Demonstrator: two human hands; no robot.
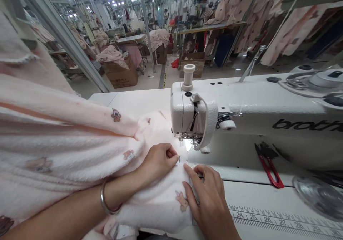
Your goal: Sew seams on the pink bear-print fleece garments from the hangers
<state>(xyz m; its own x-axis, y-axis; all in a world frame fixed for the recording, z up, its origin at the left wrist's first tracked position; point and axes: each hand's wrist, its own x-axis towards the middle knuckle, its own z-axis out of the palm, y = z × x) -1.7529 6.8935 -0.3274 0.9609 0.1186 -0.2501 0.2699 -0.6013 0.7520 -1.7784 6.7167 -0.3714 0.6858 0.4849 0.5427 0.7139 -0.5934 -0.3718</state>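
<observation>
Pale pink fleece fabric [155,197] with small bear prints lies bunched under the head of a white sewing machine [191,114]. My left hand [159,159], with a metal bangle at the wrist, rests on it. Its thumb and forefinger are closed at a small white label [179,159] with black lettering, just in front of the needle area. To the right, my right hand [207,193] touches the fabric's edge, thumb and forefinger apart and the other fingers bent. The presser foot is partly hidden by the machine head.
Red-handled thread snips [270,166] lie on the machine bed at right. A printed ruler scale [281,222] runs along the table front, near a clear round object [316,197]. Cardboard boxes [120,72] and pink fabric piles stand behind; a person [205,5] is in the background.
</observation>
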